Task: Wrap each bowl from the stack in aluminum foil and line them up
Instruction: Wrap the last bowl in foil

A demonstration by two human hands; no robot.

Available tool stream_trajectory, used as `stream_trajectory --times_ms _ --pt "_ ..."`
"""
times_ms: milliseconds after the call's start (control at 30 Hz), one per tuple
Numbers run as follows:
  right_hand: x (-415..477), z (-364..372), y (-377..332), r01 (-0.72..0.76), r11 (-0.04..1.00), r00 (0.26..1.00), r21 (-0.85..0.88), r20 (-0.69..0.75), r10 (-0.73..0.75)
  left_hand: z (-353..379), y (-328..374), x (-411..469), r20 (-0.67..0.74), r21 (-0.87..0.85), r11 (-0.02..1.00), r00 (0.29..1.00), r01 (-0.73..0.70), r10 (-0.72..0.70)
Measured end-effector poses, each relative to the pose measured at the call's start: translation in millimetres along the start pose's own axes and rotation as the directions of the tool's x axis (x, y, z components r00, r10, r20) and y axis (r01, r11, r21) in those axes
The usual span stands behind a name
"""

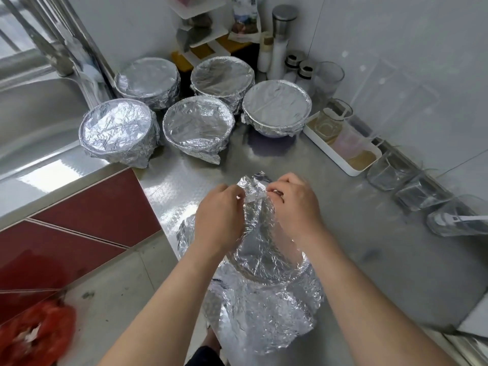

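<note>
Several foil-wrapped bowls stand at the back of the steel counter, among them one at the front left, one in the middle and one on the right. Close to me a bowl under a crinkled sheet of aluminum foil sits at the counter's near edge. My left hand and my right hand both pinch the far edge of that foil, pulled up over the bowl's rim. Loose foil hangs down toward me. The bowl itself is hidden beneath the foil.
A steel sink lies to the left. A white tray with glasses stands on the right, with glass tumblers along the wall. Bottles and jars crowd the back corner. Red cabinet fronts show below the counter.
</note>
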State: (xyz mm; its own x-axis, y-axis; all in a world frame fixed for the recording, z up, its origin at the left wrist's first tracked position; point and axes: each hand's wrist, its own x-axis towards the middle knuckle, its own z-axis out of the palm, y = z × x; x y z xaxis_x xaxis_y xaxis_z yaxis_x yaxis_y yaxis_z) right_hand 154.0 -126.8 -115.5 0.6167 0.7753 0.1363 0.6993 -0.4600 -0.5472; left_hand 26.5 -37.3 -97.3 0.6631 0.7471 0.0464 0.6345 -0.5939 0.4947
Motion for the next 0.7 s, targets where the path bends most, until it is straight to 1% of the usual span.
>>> stream_trajectory --times_ms 133,200,300,467,533,700 --pt "-3 3 -2 0.089 0.996 0.996 0.002 -0.013 -0.089 3 1 -4 -0.025 -0.01 0.997 0.997 -0.072 0.072" --pt "-3 3 -2 0.066 0.998 0.998 -0.012 -0.018 -0.066 5 1 -2 -0.044 -0.027 0.997 0.996 -0.077 0.076" --pt "-4 1 2 0.008 0.999 0.999 -0.043 -0.045 -0.01 6 -3 -2 -0.03 -0.05 0.996 0.997 -0.069 0.068" --pt "-5 6 -5 0.012 0.998 1.0 -0.061 0.026 -0.011 3 -4 -9 0.002 -0.029 0.997 0.997 -0.072 0.072" --pt "-3 10 -8 0.047 0.994 0.997 -0.097 0.06 -0.041 0 -7 -12 0.022 -0.018 0.997 0.997 -0.069 0.069" --pt "-4 19 -21 0.151 0.979 0.987 -0.138 0.078 -0.141 -11 -20 -23 0.064 0.004 1.0 0.998 -0.019 0.019"
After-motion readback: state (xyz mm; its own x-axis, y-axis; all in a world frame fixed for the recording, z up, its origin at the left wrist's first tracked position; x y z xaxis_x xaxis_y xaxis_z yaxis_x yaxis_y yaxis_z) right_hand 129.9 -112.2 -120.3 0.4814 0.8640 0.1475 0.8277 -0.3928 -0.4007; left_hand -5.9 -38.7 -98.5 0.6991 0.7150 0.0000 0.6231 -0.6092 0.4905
